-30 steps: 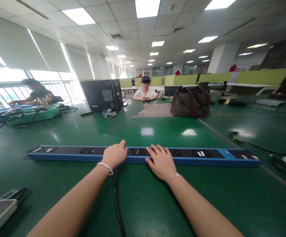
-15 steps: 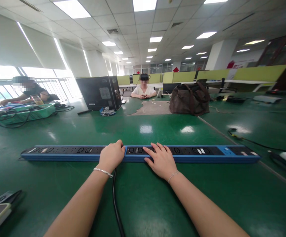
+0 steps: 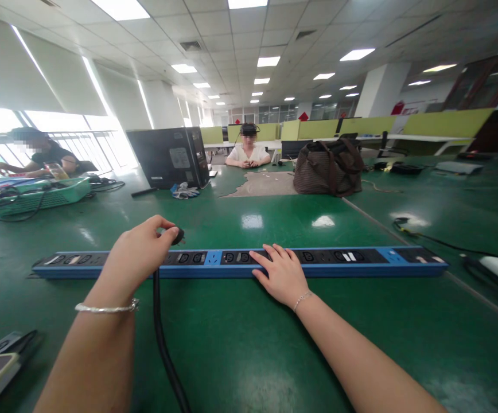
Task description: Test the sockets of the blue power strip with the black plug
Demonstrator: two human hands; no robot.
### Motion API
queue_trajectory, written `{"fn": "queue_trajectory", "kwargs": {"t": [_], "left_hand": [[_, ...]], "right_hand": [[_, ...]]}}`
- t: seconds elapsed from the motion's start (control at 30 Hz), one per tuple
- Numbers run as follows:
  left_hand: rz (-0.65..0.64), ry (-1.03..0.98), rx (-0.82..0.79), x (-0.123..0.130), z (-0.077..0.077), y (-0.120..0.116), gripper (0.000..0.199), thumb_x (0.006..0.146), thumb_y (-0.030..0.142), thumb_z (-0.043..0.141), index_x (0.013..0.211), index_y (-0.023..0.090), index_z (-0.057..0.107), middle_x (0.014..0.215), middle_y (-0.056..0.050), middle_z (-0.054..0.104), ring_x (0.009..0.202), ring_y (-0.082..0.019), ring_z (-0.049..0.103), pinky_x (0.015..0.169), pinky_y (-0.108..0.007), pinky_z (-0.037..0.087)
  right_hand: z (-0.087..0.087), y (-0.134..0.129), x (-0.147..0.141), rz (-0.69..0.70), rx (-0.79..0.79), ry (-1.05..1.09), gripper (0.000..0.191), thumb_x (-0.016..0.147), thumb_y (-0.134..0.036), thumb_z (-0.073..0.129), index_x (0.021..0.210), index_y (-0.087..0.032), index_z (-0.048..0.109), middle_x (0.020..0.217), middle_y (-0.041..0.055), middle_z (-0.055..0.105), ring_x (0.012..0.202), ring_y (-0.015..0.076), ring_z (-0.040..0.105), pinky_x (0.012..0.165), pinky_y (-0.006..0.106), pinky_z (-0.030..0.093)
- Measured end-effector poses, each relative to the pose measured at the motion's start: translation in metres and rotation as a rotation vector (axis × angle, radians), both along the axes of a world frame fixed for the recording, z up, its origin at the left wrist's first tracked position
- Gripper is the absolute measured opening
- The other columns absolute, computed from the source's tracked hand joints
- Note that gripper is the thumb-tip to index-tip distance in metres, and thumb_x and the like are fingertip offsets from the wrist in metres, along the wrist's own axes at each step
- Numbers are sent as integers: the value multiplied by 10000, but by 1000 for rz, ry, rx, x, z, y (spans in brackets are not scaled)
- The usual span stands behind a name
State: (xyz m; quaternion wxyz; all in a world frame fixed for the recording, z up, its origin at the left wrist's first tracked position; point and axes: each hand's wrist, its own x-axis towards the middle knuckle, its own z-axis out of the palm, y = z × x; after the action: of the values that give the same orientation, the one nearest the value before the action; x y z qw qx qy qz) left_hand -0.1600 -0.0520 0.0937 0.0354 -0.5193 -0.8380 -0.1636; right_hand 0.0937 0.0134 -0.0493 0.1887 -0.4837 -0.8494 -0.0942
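Note:
A long blue and black power strip (image 3: 347, 269) lies across the green table, its rows of sockets facing up. My left hand (image 3: 139, 249) is closed on a black power plug (image 3: 179, 236), held above the left half of the strip with its prongs pointing right. From under that hand a thick black cord (image 3: 162, 327) runs down toward me. A blue socket (image 3: 213, 258) near the strip's middle has nothing in it. My right hand (image 3: 280, 271) rests on the strip right of that socket, fingers spread.
A black computer case (image 3: 165, 158), a pair of gloves (image 3: 185, 191) and a brown bag (image 3: 329, 167) stand or lie farther back. At the left is a green basket (image 3: 66, 194) with cables. One person (image 3: 248, 150) sits opposite, another (image 3: 42, 155) at the far left.
My left hand has lifted off the strip and moved left with the plug, uncovering the blue socket. My right hand stays in place on the strip.

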Motion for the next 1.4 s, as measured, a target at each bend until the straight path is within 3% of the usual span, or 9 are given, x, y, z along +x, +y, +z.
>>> {"fn": "queue_trajectory", "kwargs": {"t": [0.23, 0.37, 0.57, 0.77, 1.4], "left_hand": [[10, 16, -148, -40, -34, 25, 450, 765, 506, 361, 981, 180, 584, 873, -96, 668, 800, -266, 607, 685, -329, 431], [33, 38, -292, -64, -50, 33, 464, 781, 491, 321, 842, 137, 615, 843, -171, 666, 823, -303, 610, 708, -358, 430], [10, 77, -296, -84, -69, 37, 440, 795, 466, 311, 915, 145, 587, 931, -168, 664, 883, -290, 605, 718, -340, 433], [-32, 73, -343, -83, -76, 42, 366, 793, 446, 342, 885, 184, 581, 872, -122, 680, 850, -264, 617, 689, -316, 435], [-25, 84, -369, -73, -83, 43, 426, 789, 490, 316, 966, 167, 528, 932, -175, 663, 868, -301, 624, 671, -361, 443]], "right_hand": [[-1, 2, 1, 10, 5, -3, 434, 859, -512, 366, 1271, -404, 451, 1332, 26, 452, 1215, 248, 348, 969, 421, 223], [-1, 1, 1, 5, 3, -10, 436, 859, -506, 370, 1276, -403, 446, 1335, 24, 450, 1212, 247, 352, 971, 418, 219], [-2, 2, 1, 7, 10, -9, 431, 859, -505, 370, 1270, -405, 452, 1329, 22, 457, 1208, 244, 355, 969, 410, 221], [-1, 2, 0, 0, 12, -19, 435, 861, -509, 361, 1275, -407, 445, 1327, 20, 459, 1206, 241, 355, 968, 406, 221], [-2, 1, 0, 9, 8, 0, 432, 858, -500, 378, 1271, -399, 453, 1326, 24, 459, 1207, 247, 361, 970, 423, 231]]}}
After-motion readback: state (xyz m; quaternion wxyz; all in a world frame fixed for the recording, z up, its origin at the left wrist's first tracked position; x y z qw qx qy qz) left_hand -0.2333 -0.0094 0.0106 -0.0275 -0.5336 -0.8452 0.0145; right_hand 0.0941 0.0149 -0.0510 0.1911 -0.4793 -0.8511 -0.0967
